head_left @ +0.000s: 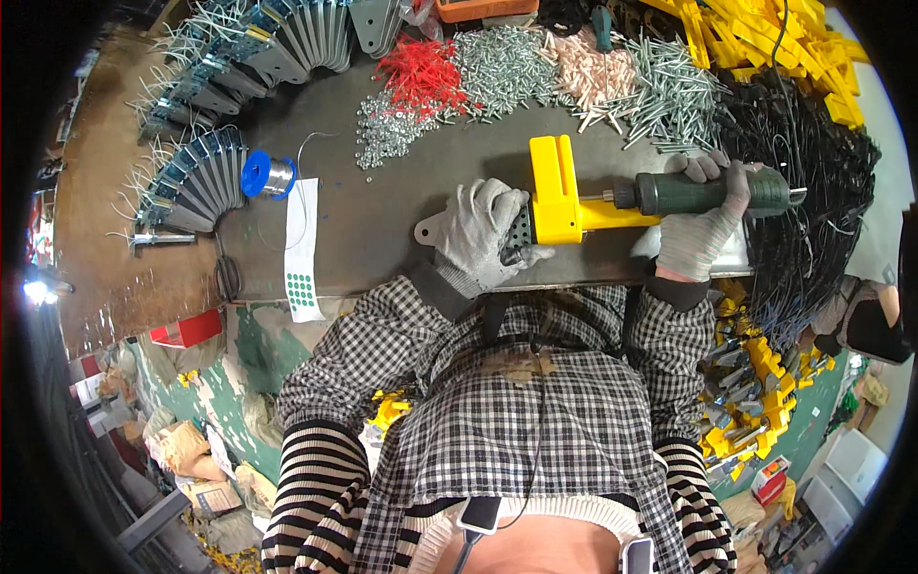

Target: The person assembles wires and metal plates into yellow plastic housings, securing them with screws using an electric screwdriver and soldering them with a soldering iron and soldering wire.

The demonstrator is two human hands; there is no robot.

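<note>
My left hand [481, 232], in a grey work glove, is closed around a part made of a grey metal plate [427, 230] and a yellow plastic housing [557, 196]. The plate's rounded end with a hole sticks out to the left of the hand. On the right, my gloved right hand [706, 215] grips a dark green electric screwdriver [669, 194] lying roughly level. Its bit points left at the housing, above the yellow arm; whether the tip touches a screw is hidden.
Behind my hands lie piles of small clear pieces [384, 129], red pieces [421, 77] and screws [674, 91]. A blue solder spool [256, 174] and a sticker strip [301, 244] are left. Grey plates with circuit boards [196, 182] stand beyond; black cables [803, 172] and yellow parts [765, 38] lie right.
</note>
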